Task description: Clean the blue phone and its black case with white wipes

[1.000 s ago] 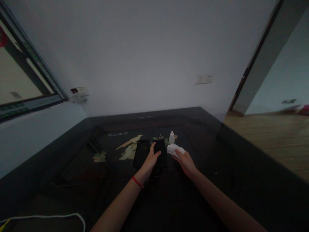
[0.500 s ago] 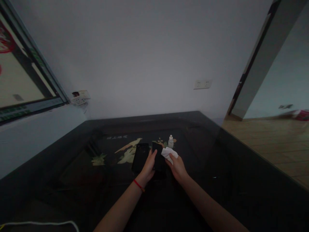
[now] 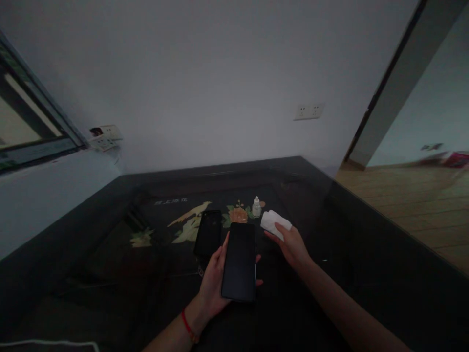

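My left hand (image 3: 213,278), with a red string bracelet at the wrist, is closed around a black smartphone (image 3: 239,264). The phone's dark screen faces up toward me, and fingertips show past its right edge. To the right, apart from the phone, my right hand (image 3: 293,243) pinches a folded white tissue (image 3: 274,224). A black phone case (image 3: 209,233) lies on the dark table just left of the phone. Beyond the phone, a small whitish dropper bottle (image 3: 256,208) stands upright.
The glossy black table (image 3: 154,303) carries a printed bird and flower pattern. A pale cable (image 3: 54,342) lies at the lower left. Behind the table is a wall with a socket plate (image 3: 309,111); wooden floor (image 3: 395,205) lies to the right.
The phone has turned so its whole screen faces me and has come nearer. My right hand with the tissue has moved right, away from the phone. The camera view has shifted slightly.
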A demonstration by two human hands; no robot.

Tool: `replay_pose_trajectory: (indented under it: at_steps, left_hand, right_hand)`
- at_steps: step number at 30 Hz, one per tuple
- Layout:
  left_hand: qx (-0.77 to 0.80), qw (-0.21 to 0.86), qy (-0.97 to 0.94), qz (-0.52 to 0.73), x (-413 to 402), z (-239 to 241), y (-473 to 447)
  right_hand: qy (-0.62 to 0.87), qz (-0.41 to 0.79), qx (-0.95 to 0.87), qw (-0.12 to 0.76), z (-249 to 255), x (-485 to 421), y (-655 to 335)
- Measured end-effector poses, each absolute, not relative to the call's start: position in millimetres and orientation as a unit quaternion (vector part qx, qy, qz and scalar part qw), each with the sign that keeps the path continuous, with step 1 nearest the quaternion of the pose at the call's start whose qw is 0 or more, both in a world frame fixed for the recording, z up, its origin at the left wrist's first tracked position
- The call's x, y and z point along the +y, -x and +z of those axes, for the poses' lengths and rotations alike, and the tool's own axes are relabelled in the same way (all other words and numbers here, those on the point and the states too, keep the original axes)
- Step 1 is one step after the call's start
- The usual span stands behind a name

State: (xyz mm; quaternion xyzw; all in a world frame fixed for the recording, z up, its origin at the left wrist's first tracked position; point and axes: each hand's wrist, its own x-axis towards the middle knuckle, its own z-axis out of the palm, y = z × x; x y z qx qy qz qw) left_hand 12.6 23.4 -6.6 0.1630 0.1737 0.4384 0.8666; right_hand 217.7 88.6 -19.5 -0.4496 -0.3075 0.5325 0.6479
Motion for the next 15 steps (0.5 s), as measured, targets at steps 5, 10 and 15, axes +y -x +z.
replay_pose_trajectory:
  at_steps: [5, 10, 15]
  left_hand:
    - [0.156, 0.893, -0.191, 0.376, 11, -12, -17]
    - [0.177, 0.9, -0.19, 0.351, 9, -15, -17]
    - [0.27, 0.874, -0.178, 0.364, 11, -18, -16]
  right_hand:
    - [0.441, 0.436, -0.487, 0.615, -8, 69, -212]
    - [0.343, 0.059, -0.836, 0.425, 2, 48, -209]
    - [0.279, -0.062, -0.908, 0.307, 6, 40, -203]
